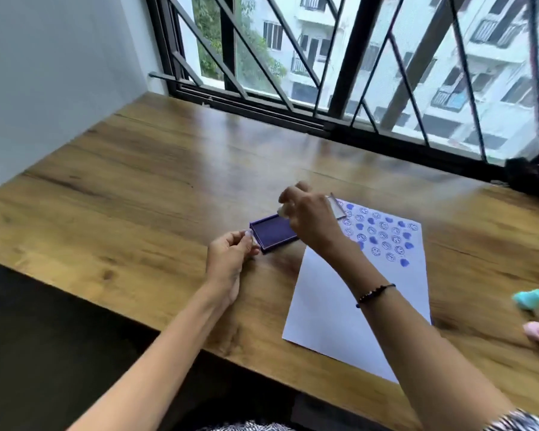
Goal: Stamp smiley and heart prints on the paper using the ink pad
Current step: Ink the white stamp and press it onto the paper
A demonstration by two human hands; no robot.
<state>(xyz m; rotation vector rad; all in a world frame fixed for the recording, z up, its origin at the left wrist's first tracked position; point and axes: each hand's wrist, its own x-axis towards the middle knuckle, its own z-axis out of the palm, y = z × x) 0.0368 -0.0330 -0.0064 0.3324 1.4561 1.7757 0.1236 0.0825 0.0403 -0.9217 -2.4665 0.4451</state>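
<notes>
Right hand (pixel 308 219) grips stamp (pixel 282 209) over ink pad (pixel 273 234); left hand (pixel 231 256) pinches its near corner.

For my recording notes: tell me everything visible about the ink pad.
The ink pad is a shallow rectangular tray, dark purple, with a thin pale edge around a flat inked surface. It lies open and flat on the wooden table, set at an angle, just left of the paper's stamped end. The left hand pinches its near left corner with its fingers. The right hand is over its far right part, holding a small pale stamp at the surface; actual contact is unclear.
</notes>
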